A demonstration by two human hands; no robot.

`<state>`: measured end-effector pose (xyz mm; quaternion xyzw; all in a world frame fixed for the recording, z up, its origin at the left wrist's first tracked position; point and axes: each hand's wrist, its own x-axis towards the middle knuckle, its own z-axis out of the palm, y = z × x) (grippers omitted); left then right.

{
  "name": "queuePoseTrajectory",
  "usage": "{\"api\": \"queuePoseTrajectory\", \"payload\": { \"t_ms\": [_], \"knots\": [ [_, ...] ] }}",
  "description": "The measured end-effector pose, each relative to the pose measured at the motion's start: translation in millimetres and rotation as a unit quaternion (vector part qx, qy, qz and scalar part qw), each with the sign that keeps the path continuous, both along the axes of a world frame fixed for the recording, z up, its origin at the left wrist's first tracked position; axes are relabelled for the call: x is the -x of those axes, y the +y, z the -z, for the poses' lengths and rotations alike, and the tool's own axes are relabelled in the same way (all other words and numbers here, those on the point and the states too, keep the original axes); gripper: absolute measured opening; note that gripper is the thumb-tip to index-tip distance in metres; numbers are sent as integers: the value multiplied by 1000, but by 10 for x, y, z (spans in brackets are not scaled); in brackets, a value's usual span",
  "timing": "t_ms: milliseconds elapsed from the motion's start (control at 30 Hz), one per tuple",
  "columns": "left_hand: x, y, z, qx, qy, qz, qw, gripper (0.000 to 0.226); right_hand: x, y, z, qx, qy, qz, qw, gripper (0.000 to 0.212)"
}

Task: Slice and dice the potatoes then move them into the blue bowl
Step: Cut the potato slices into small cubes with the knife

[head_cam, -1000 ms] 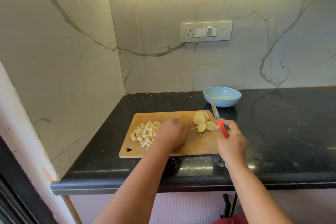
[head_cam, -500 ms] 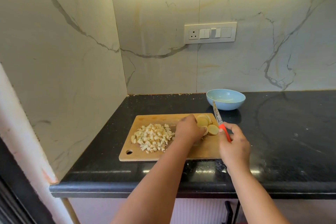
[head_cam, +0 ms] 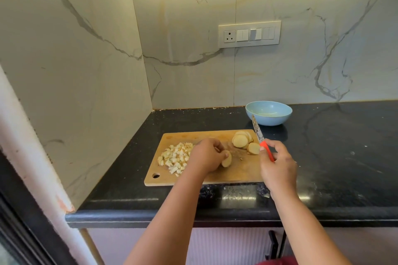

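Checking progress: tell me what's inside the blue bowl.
The blue bowl shows only bare pale inner wall, with no potato pieces visible. Its near rim hides the closest part of the bottom.

My left hand (head_cam: pixel 206 157) is low and knuckles-up, fingers curled round a potato slice (head_cam: pixel 227 159) pinched at the fingertips, forearm reaching in from bottom centre. My right hand (head_cam: pixel 277 166) is just to its right, back of the hand toward me, fingers wrapped round the knife (head_cam: pixel 261 139) by its red handle, blade angled up and away. Both forearms are bare.
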<state>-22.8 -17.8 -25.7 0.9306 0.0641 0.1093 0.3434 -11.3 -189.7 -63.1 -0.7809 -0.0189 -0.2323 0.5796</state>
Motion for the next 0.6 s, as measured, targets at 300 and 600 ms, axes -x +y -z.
{"api": "queuePoseTrajectory", "payload": {
  "t_ms": [300,600],
  "knots": [
    [53,-65,106,11,-67,47,997,23,74,8,-27,10,9,-1,1000,22],
    [48,-68,131,-9,-98,42,994,9,96,9,-45,35,7,2,999,23]
  ]
}}
